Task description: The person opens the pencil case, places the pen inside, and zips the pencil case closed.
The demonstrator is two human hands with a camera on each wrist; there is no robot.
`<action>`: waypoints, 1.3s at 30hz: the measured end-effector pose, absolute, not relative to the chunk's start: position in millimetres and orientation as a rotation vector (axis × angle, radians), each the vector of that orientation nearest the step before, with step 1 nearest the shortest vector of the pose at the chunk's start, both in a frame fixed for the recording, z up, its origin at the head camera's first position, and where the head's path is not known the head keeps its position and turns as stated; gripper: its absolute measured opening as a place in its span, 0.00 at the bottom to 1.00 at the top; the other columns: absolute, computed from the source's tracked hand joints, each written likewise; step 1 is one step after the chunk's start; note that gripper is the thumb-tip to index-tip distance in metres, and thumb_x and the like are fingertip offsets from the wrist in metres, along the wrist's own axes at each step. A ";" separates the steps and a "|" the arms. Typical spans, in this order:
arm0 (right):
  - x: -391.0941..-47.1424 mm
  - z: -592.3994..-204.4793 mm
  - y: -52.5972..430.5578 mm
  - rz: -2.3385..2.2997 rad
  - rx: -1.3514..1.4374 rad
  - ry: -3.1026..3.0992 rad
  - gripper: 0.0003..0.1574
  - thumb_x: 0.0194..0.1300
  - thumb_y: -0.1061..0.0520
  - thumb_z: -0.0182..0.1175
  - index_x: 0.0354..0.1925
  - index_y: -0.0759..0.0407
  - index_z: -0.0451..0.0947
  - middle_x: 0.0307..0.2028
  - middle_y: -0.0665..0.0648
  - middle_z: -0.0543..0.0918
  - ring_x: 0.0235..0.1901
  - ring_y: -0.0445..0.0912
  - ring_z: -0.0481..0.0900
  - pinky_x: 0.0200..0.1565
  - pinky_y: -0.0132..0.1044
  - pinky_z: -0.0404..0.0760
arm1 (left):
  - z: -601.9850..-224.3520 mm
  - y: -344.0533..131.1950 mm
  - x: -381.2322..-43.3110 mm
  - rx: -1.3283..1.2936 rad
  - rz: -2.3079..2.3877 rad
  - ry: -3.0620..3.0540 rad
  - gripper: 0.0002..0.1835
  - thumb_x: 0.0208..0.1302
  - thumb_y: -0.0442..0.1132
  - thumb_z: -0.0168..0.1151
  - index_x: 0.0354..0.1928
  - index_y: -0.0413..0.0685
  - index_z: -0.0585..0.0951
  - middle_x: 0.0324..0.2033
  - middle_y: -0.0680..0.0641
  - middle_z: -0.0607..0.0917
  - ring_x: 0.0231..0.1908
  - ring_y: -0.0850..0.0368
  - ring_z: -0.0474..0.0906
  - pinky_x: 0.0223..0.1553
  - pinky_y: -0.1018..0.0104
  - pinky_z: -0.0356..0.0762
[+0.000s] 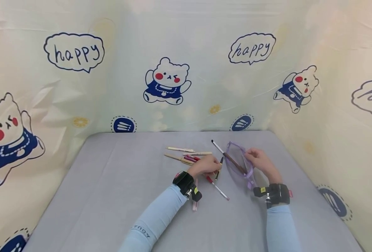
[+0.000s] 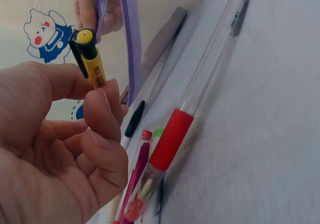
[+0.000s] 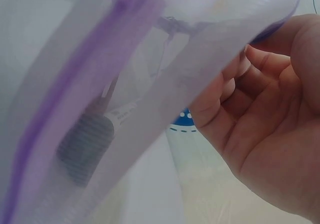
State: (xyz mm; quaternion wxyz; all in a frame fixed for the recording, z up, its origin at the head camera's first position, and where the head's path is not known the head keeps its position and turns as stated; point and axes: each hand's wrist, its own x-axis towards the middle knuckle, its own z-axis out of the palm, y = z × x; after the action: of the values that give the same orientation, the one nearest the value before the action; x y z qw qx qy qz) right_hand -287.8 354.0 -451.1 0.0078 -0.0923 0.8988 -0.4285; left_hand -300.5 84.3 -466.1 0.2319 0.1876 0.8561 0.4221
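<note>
Grey tabletop (image 1: 110, 196), cream pen (image 1: 179, 149) at back, tan pen (image 1: 174, 157) nearer, red-gripped clear pen (image 1: 220, 192) in front

Fingers (image 3: 212, 98) gripping a sheer purple-edged pouch (image 3: 172, 83), dark blurred shape (image 3: 87, 146) showing through

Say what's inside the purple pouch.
A brown pen shows through the sheer purple pouch, apparently inside. Anything behind its more opaque purple edging can't be seen.
</note>
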 end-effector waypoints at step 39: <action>-279.0 -437.3 345.9 -1.298 -0.259 2.801 0.12 0.74 0.59 0.52 0.44 0.69 0.75 0.30 0.65 0.77 0.27 0.48 0.75 0.30 0.36 0.78 | -467.3 117.6 -318.0 0.486 1.242 2.333 0.18 0.69 0.41 0.57 0.19 0.48 0.78 0.18 0.51 0.79 0.18 0.58 0.73 0.19 0.69 0.65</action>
State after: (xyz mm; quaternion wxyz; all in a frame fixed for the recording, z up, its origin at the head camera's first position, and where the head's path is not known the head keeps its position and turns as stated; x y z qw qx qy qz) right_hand -279.0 345.9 -437.3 0.0218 -0.0834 0.9039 -0.4190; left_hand -318.0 117.6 -467.3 0.2251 0.1763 0.8459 0.4503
